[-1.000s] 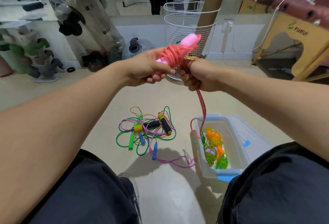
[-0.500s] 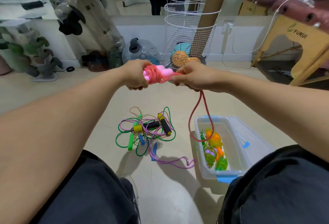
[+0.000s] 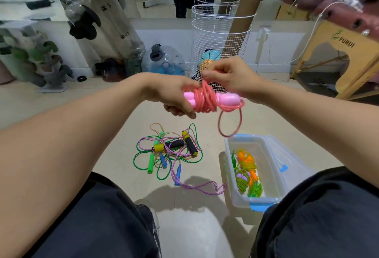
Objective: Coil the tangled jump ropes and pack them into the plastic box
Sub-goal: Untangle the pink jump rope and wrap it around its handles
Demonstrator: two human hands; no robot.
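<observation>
Seen from the head camera: midway through, by the look of it. Held up at chest height, a pink jump rope (image 3: 205, 99), its cord wound in many turns around the two pink handles (image 3: 227, 99) laid side by side. Left hand (image 3: 174, 97) clamped around one end of the handles, fingers curled underneath. Right hand (image 3: 231, 77) above the bundle, fingertips pinching a strand of the cord at the top of the wrap. One loose loop (image 3: 229, 122) hanging below the bundle, not yet wound on, dangling above the near corner of the plastic box (image 3: 272, 167). Down on the floor (image 3: 114, 126), the box open, its lid (image 3: 291, 159) lying against the far side, with coiled orange, green and purple ropes (image 3: 247, 173) already packed inside. Left of the box, a tangled pile (image 3: 170, 153) waiting: green, purple and pale cords knotted together with black-and-yellow, green and blue handles. Judged remaining: finishing the last pink loop, dropping that bundle into the box, then untangling, coiling and packing every rope in the pile.
</observation>
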